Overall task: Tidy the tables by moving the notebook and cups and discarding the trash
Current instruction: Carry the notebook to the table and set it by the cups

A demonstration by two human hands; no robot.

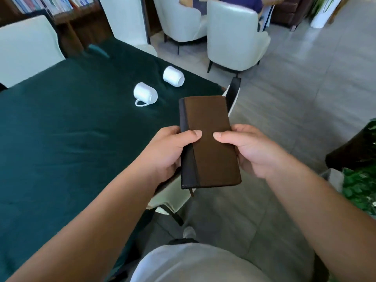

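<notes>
A closed brown notebook (209, 127) with a dark spine and a ribbon marker hangs in the air beside the table's right edge. My left hand (168, 151) grips its spine side, thumb on the cover. My right hand (248, 149) grips the opposite edge, thumb on the cover too. Two white cups lie on their sides on the dark green tablecloth (61, 129): one with a handle (144, 94) nearer me, another (173, 76) farther back.
White upholstered chairs (234, 35) stand around the table and across the grey tiled floor. A chair (173, 198) is tucked under the table just below the notebook. Green plants (360, 188) and a dark piece of furniture stand at the right. Bookshelves line the back left.
</notes>
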